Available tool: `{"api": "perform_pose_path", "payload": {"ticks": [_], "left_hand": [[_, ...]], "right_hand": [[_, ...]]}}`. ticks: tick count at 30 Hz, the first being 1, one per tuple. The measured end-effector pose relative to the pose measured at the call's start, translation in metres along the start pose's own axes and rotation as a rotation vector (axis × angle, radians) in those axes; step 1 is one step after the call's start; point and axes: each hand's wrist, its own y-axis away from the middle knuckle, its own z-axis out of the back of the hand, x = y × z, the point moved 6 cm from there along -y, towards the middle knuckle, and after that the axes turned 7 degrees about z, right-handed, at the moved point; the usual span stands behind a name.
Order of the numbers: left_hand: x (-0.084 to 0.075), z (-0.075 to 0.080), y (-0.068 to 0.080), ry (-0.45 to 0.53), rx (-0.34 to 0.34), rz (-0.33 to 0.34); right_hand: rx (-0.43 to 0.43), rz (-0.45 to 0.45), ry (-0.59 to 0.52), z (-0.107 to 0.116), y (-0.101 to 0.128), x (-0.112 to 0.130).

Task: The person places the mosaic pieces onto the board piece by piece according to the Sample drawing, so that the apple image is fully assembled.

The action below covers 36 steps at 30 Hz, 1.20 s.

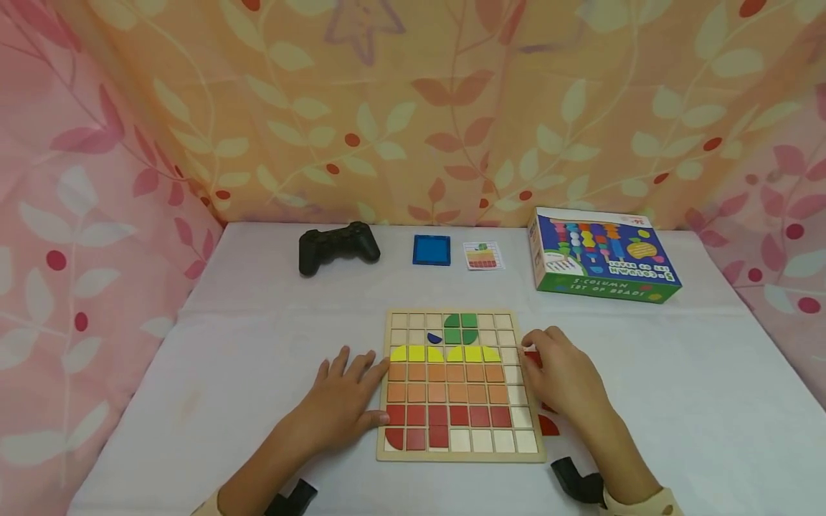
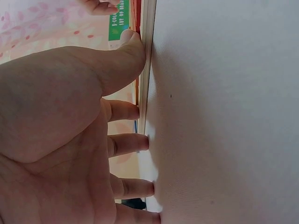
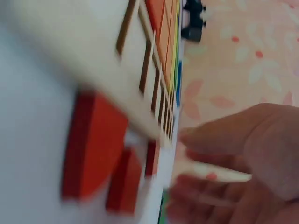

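A wooden grid board (image 1: pixel 461 456) lies on the white table with colored tiles in its cells: green tiles (image 1: pixel 460 330) at the top, a dark blue half-round tile (image 1: pixel 434 337), a yellow row (image 1: pixel 445 354), two orange rows and red tiles (image 1: pixel 416 415) below. My left hand (image 1: pixel 342 401) rests at the board's left edge, its fingers spread and its thumb (image 2: pixel 133 49) against the rim. At the right edge, my right hand (image 1: pixel 568 376) hovers with loosely bent fingers beside loose red tiles (image 1: pixel 548 426); nothing shows between its fingers (image 3: pixel 224 126).
Behind the board stand a black game controller (image 1: pixel 338 247), a blue square tray (image 1: pixel 432 250), a small pattern card (image 1: pixel 482 256) and a bead-set box (image 1: pixel 606 254). A patterned curtain (image 1: pixel 413 107) closes off the back. Black wrist mounts (image 1: pixel 581 481) sit under both wrists.
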Motion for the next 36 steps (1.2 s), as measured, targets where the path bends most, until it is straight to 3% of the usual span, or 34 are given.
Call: {"api": "perform_pose_path", "payload": {"ticks": [3,7,14,22,28,36], "left_hand": [[0.0,0.001,0.001,0.005,0.002,0.0],[-0.001,0.002,0.002,0.013,0.006,0.003],[-0.001,0.002,0.002,0.02,0.011,0.008],[0.0,0.0,0.001,0.017,0.003,0.002],[0.0,-0.001,0.0,0.009,0.002,0.002],[0.0,-0.001,-0.001,0.009,0.005,0.003]], "right_hand": [[0.065,-0.051,0.032,-0.001,0.003,-0.015],[0.125,-0.083,-0.005,-0.005,0.005,-0.027],[0.094,-0.092,-0.126,0.0,0.006,-0.032],[0.013,-0.033,-0.208,0.004,0.009,-0.027],[-0.016,0.048,-0.285,0.007,0.013,0.001],[0.132,0.305,-0.471,-0.029,0.027,0.074]]}}
